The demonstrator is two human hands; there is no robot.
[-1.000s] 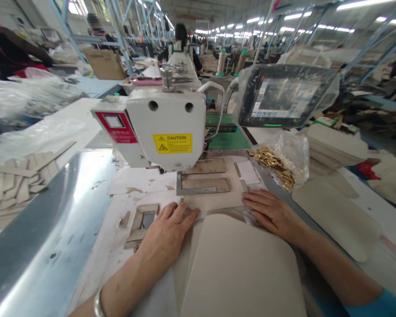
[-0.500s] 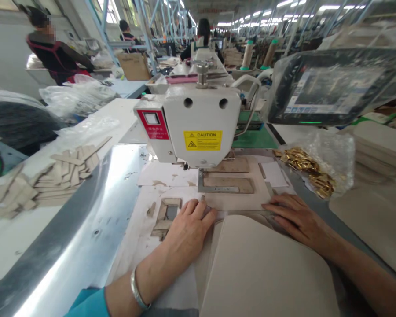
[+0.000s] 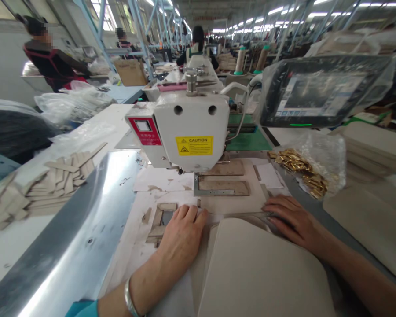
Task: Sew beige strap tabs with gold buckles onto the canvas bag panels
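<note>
A beige panel [image 3: 231,205] lies flat under the sewing machine head [image 3: 191,127], with a metal frame [image 3: 214,192] around strip-shaped openings on top of it. My left hand [image 3: 185,231] rests palm down at the panel's front left corner, fingers slightly bent and holding nothing I can see. At the front right edge, my right hand [image 3: 292,220] lies with its fingers stretched out against the panel. A larger rounded beige piece [image 3: 267,268] sits between my forearms, close to me. Beside my left fingers is a small frame of beige strips [image 3: 156,224].
Loose beige strips [image 3: 62,176] are heaped on the white table at left. Gold metal fittings [image 3: 300,169] lie with a clear plastic bag at right, below the plastic-wrapped screen [image 3: 320,94]. Stacked beige panels [image 3: 369,207] stand farther right. Other people sit or stand in the background.
The whole view has shifted slightly. My left hand's thumb has drawn in towards its fingers. The right hand stays at the panel's edge, and the panel looks unmoved under the machine.
</note>
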